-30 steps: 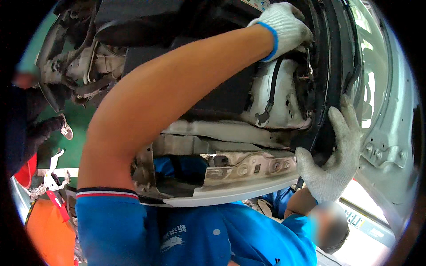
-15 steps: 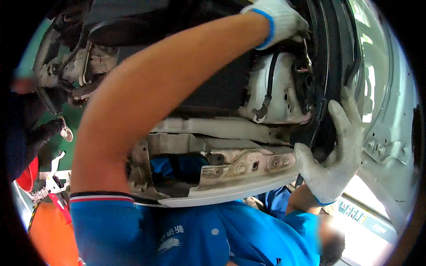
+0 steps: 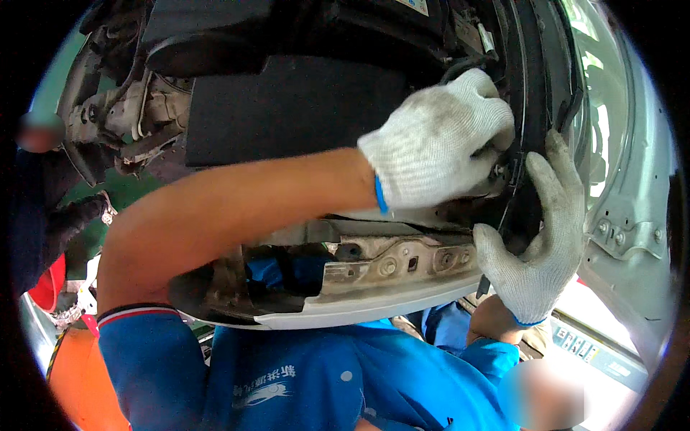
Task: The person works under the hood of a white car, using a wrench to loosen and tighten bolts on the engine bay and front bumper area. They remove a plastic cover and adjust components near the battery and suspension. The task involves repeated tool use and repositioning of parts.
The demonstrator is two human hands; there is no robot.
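Note:
My left hand [image 3: 445,140], in a white knit glove with a blue cuff, reaches across a car's engine bay. Its fingers curl down beside a long black trim strip [image 3: 530,93], and whatever lies between them is hidden. My right hand [image 3: 543,248], gloved too, has its thumb and fingers spread apart. It rests against the black strip's near end, close to the front corner of the bay. Just left of it runs the pale, dirty front metal panel [image 3: 388,267] with bolts and holes. The left glove covers much of the pale inner metal.
A large black cover [image 3: 287,108] fills the middle of the bay. Along the right stands a silver body panel [image 3: 636,194]. A white curved edge [image 3: 374,314] lies against my blue shirt. One person is at far left, another [image 3: 543,395] at lower right.
My left hand has come back toward me from the far end of the strip, its elbow bending lower. A slim metallic piece seen under it is now out of sight. The right hand has barely moved.

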